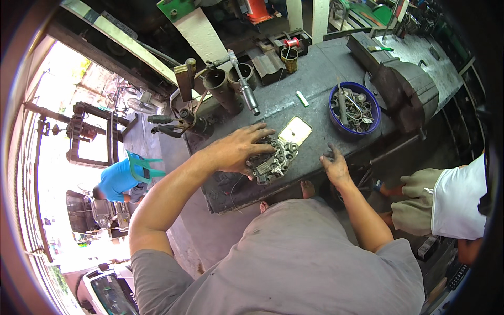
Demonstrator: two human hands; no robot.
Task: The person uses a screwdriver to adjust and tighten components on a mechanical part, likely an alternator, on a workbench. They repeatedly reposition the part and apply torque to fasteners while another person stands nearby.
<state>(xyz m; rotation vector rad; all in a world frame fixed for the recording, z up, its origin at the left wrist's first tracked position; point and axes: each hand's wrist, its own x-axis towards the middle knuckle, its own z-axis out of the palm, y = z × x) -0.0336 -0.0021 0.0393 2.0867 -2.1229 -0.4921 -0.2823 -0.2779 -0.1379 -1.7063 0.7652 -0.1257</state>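
Note:
A small metal cylinder head (pixel 274 164) with round valve parts on top lies near the front edge of the grey bench. My left hand (pixel 239 149) is laid over its left side, fingers curved across it and gripping it. Just behind the cylinder head sits a shallow yellowish tray (pixel 295 130). My right hand (pixel 336 167) hovers off the front edge, right of the cylinder head. Its fingers are bent but apart, with nothing seen between them.
A blue basin (pixel 376 126) of metal parts stands on the bench's right, beside a big dark vise (pixel 409 92). At back left are metal cups (pixel 216 81) with tools. One person in white (pixel 459 202) is at right; another in blue (pixel 118 178) bends at left.

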